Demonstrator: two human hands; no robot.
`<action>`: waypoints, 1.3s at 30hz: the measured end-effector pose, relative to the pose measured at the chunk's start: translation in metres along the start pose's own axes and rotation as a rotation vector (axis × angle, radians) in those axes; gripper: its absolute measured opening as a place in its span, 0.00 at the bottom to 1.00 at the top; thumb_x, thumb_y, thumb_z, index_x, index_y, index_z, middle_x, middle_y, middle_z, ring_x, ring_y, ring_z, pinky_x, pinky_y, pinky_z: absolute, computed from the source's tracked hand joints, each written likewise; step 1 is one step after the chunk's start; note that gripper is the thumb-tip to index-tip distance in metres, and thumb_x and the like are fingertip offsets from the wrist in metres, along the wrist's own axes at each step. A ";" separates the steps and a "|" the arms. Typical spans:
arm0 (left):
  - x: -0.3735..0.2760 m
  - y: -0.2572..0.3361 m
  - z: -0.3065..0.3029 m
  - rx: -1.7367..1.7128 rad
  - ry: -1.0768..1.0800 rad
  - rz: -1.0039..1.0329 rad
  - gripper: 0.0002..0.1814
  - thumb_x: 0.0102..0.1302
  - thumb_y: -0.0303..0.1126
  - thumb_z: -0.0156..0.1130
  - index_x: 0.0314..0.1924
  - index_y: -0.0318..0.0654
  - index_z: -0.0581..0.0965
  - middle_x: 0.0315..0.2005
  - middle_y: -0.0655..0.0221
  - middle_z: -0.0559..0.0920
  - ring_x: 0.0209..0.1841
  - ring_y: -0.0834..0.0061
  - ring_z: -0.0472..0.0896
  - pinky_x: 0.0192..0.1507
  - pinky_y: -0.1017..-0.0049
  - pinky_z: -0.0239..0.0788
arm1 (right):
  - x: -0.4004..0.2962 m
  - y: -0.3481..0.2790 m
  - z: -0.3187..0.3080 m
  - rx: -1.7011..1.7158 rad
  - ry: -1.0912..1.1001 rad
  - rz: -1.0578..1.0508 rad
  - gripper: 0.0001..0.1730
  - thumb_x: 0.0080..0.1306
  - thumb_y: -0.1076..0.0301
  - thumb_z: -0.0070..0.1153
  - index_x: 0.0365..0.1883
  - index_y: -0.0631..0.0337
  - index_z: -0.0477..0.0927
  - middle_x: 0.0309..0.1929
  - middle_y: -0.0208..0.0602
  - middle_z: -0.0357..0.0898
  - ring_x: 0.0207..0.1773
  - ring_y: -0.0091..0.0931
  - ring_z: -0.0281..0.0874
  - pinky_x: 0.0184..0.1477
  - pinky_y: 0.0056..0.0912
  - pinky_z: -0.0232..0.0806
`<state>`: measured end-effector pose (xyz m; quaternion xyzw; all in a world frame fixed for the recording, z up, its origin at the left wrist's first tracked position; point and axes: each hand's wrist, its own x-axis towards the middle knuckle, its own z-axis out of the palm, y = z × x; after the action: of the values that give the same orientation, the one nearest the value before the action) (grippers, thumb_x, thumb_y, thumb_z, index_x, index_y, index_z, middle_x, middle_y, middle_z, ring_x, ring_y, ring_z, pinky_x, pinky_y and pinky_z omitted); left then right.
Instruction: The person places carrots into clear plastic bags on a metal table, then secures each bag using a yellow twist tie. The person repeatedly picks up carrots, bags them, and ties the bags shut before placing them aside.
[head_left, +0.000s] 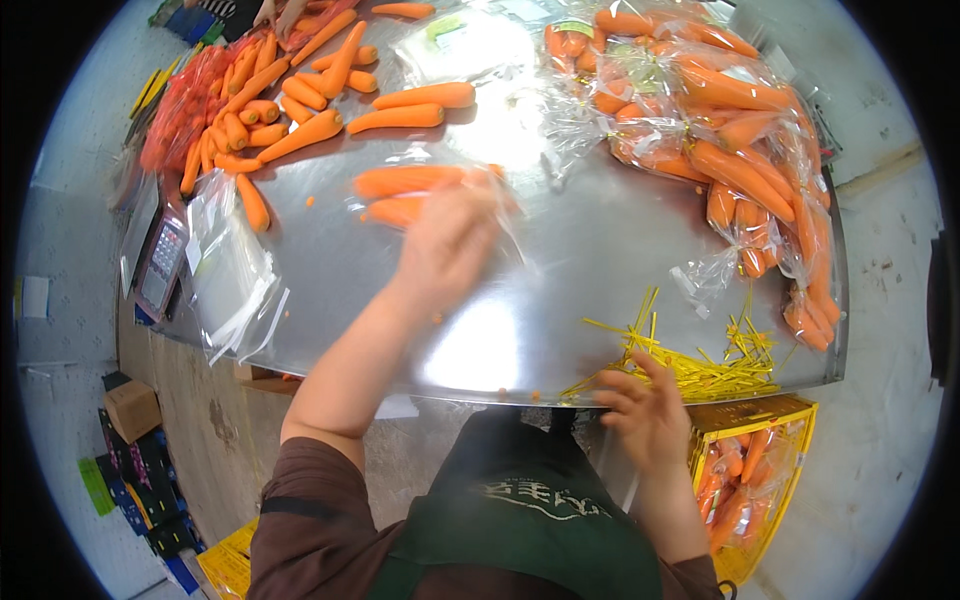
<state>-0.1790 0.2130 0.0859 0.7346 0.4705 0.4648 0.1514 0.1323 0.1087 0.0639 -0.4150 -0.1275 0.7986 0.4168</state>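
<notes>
My left hand (454, 240), blurred by motion, is closed around the gathered end of a clear plastic bag (513, 217) on the steel table. Orange carrots (409, 180) lie inside this bag and point to the left of my hand. At the table's near edge, my right hand (645, 412) has its fingers apart. Its fingertips are beside a loose pile of yellow twist ties (697, 367), and I see nothing held in them.
Loose carrots (304, 135) spill from a red mesh sack (176, 112), where another person's hands (285, 19) are. Flat clear bags (229, 262) lie beside a scale's keypad (161, 259). Filled carrot bags (720, 127) crowd the right. A yellow crate (795, 465) stands below the table edge.
</notes>
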 end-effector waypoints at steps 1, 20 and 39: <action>-0.002 0.021 -0.001 -0.109 -0.068 0.060 0.09 0.63 0.23 0.53 0.42 0.36 0.78 0.40 0.64 0.81 0.47 0.61 0.78 0.59 0.57 0.62 | 0.011 0.003 0.011 0.020 -0.116 0.139 0.30 0.74 0.47 0.35 0.67 0.57 0.59 0.55 0.52 0.73 0.50 0.38 0.78 0.45 0.39 0.75; -0.171 0.132 0.066 -0.645 -0.095 -0.447 0.08 0.60 0.20 0.56 0.40 0.34 0.78 0.45 0.60 0.80 0.59 0.56 0.73 0.60 0.61 0.63 | -0.035 0.042 -0.023 -0.436 0.004 0.223 0.16 0.73 0.61 0.47 0.51 0.64 0.74 0.44 0.39 0.79 0.44 0.27 0.77 0.47 0.32 0.69; -0.187 0.160 0.139 -0.794 0.188 -1.096 0.12 0.69 0.30 0.58 0.50 0.33 0.76 0.35 0.75 0.80 0.36 0.87 0.74 0.40 0.82 0.68 | -0.030 -0.022 -0.047 -1.707 -0.186 -0.877 0.15 0.52 0.73 0.66 0.38 0.61 0.80 0.40 0.41 0.79 0.44 0.37 0.76 0.45 0.39 0.69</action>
<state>0.0008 0.0055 0.0177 0.2355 0.5795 0.5203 0.5815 0.1896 0.0927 0.0637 -0.4287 -0.8418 0.2397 0.2241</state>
